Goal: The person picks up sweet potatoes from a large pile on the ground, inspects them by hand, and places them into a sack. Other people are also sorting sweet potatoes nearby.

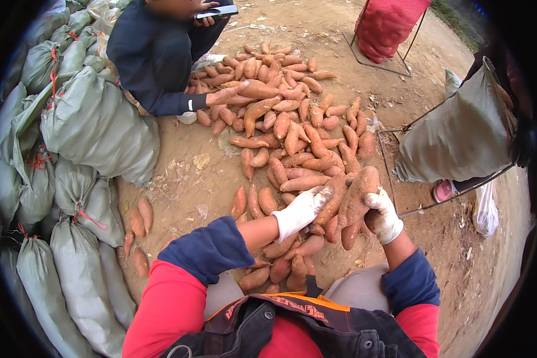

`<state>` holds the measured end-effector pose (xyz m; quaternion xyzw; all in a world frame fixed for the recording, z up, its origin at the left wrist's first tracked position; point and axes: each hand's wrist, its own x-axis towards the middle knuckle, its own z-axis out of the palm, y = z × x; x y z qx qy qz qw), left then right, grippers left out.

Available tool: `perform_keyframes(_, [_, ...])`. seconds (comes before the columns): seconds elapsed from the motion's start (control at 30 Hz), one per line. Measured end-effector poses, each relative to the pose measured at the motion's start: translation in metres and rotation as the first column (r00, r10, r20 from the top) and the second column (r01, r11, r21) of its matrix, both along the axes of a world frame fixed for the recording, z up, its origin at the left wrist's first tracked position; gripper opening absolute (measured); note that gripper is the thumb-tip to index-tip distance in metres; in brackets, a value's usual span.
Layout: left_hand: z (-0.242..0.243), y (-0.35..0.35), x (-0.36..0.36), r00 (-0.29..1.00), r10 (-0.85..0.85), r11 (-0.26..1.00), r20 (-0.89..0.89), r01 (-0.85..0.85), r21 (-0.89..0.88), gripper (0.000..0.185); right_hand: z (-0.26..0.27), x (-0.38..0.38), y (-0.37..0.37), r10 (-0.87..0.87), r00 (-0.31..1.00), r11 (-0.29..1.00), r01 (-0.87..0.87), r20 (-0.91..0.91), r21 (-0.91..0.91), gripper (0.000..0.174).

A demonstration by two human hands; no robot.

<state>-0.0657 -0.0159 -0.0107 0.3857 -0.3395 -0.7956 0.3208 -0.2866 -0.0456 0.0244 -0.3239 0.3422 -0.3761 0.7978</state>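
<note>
A white, soil-stained glove covers my left hand (303, 210), which grips a sweet potato (334, 203) just above the pile. In a matching glove, my right hand (385, 218) holds a large, thick sweet potato (360, 193) from its right side, thumb on top. The two roots are side by side, and their lower ends overlap in view. Beneath and beyond both hands spreads a long heap of sweet potatoes (304, 156) on bare soil. More roots lie between my knees (291, 268).
Tied woven sacks (100, 125) are stacked along the left. A crouching person (154, 58) touches the heap and holds a phone (217, 12). At right stand an open sack (456, 129) on a metal frame and a red mesh bag (387, 29). Loose roots (138, 219) lie left.
</note>
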Motion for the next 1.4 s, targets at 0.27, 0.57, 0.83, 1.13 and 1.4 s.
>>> perform_keyframes(0.27, [0.039,0.010,0.028,0.933,0.009,0.823,0.359,0.197,-0.533,0.078,-0.022,-0.014,-0.005,-0.056,0.979,0.997,0.044,0.195,0.065,0.079])
perform_keyframes(0.57, [0.057,0.089,0.197,0.737,0.494,0.825,0.460,-0.231,-0.516,0.039,-0.081,-0.007,-0.041,0.355,0.887,0.935,-0.344,0.296,-0.089,0.068])
perform_keyframes(0.83, [-0.069,0.255,0.287,0.318,0.393,0.847,0.863,-0.490,-0.206,0.031,-0.097,0.035,-0.069,0.483,0.795,0.866,-0.495,0.366,-0.069,0.072])
perform_keyframes(1.13, [-0.018,0.573,0.308,-0.042,-0.795,0.477,0.605,-0.659,0.581,0.102,-0.098,0.066,-0.081,0.374,0.880,0.920,-0.393,0.294,0.004,0.074])
perform_keyframes(1.4, [-0.046,0.766,0.242,0.477,-0.763,-0.023,0.436,-0.694,0.720,0.081,-0.104,0.076,-0.075,0.321,0.916,0.942,-0.335,0.240,0.020,0.076])
